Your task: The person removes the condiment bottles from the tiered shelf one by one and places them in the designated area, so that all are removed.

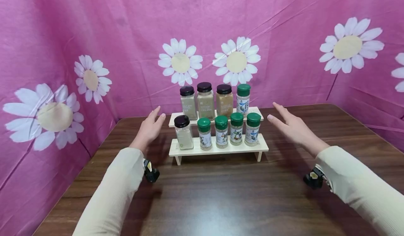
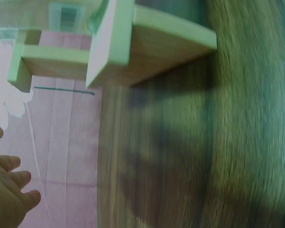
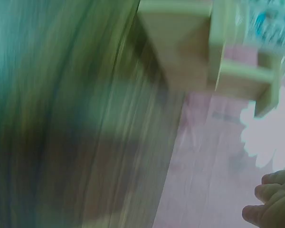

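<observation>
A two-tier wooden rack holds several spice jars in the middle of the table. On its lower tier stand a black-lidded jar and several small green-lidded shakers, such as the leftmost shaker. Three black-lidded jars, among them the tall jar, share the upper tier with one green-lidded shaker. My left hand hovers left of the rack, fingers extended, holding nothing. On the other side my right hand is likewise empty, its fingers straight and apart from the rack.
A dark wood-grain table lies under the rack. Behind and beside it hangs a pink cloth printed with white daisies. Small black wrist cameras sit on the left cuff and right cuff.
</observation>
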Available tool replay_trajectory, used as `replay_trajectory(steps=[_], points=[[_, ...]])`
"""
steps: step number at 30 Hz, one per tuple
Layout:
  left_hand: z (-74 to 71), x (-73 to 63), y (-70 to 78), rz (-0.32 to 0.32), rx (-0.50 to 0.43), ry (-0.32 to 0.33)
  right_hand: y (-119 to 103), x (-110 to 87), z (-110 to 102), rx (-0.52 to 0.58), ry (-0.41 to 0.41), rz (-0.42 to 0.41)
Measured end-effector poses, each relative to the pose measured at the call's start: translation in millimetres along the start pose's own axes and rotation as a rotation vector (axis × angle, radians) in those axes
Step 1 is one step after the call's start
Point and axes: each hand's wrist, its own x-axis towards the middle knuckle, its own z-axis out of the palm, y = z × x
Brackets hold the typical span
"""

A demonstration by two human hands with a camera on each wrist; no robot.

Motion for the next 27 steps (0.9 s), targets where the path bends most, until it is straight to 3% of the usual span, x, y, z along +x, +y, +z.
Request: replay_trajectory(steps=[6, 10, 17, 23, 27], points=[[7.0, -1.3, 5.6, -0.022, -0.204, 0.038, -19.8, -12.8, 8.6, 0.120, 0.051, -0.004], [16.6, -0.2, 13.3, -0.054, -0.390, 0.068, -28.4, -19.2, 13.9, 0.261, 0.074, 0.020], [33.4, 2.5, 33.3, -0.155, -0.720, 0.197, -36.2, -25.9, 27.5, 0.484, 0.133, 0.070], [41.7, 3.3, 42.2, -0.181, -0.845, 0.256, -39.1, -30.6, 41.0, 0.580, 0.152, 0.119], [46.6, 3.0, 44.5, -0.207, -0.939, 0.250, -42.3, -32.7, 48.5, 0.709, 0.158, 0.141]])
